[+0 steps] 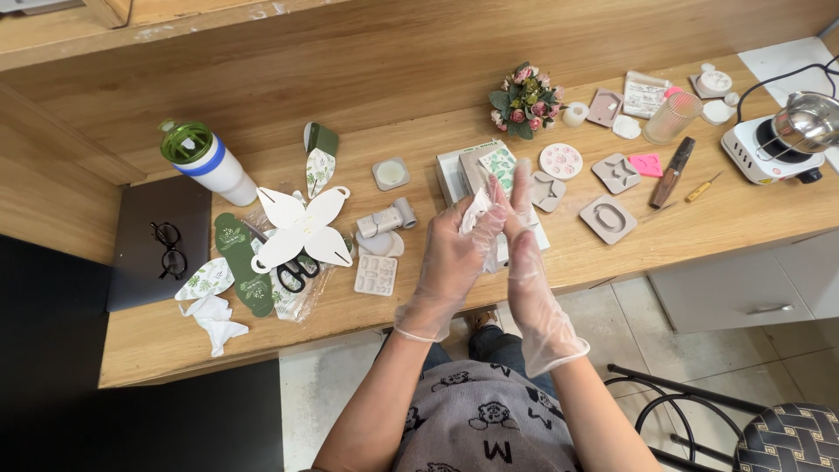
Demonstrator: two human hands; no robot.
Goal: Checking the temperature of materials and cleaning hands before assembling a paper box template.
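Crumpled white tissue (476,212) sits pinched in the left hand (454,258), raised just above the near edge of the wooden table (699,218), and that is the piece both gloved hands meet around. Going from the left: a white bottle with a green lid (205,159) stands by a dark laptop (157,245) with black glasses (169,248) on it; then come leaf-shaped green and white card cutouts (301,229) with black scissors (297,273) beneath, and a small grey mould (376,274). Next is the left hand, in a thin clear glove, its fingers curled shut over the tissue so that the wad pokes out upward between the fingertips. The right hand (527,262), gloved too, stands upright just beside it, fingers straight and together, palm turned to the left and pressed against the tissue; it grips nothing that I can make out. So the tissue lies to the left of the right fingers, its long axis roughly upright, and the left hand is the nearer. It looks soft, wrinkled, plain white. Further right lie a round pink-patterned mould (561,161), grey moulds (609,218), a small flower bunch (525,101) and a little hotplate with a steel pot (791,135).
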